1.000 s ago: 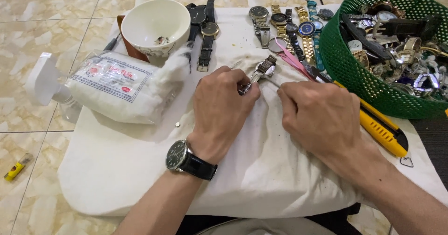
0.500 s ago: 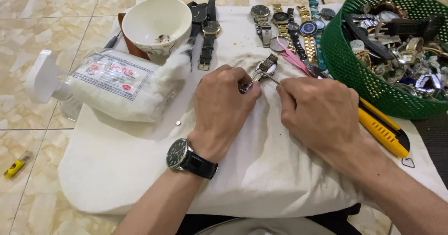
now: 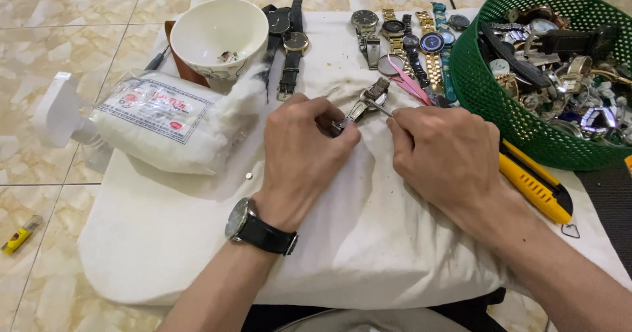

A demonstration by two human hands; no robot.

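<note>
Hands unmoved on watch bracelet

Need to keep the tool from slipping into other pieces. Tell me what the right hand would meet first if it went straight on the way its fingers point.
The right hand points up-left. It would first meet the metal watch band pinched by the left hand, probably then that hand's fingertips; depth is unclear.

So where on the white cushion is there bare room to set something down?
The near half of the white cushion lies bare, between the left hand, the right hand and the cushion's front edge. A smaller patch lies below the cotton bag. The far edge is crowded: bowl, row of watches, green basket.
</note>
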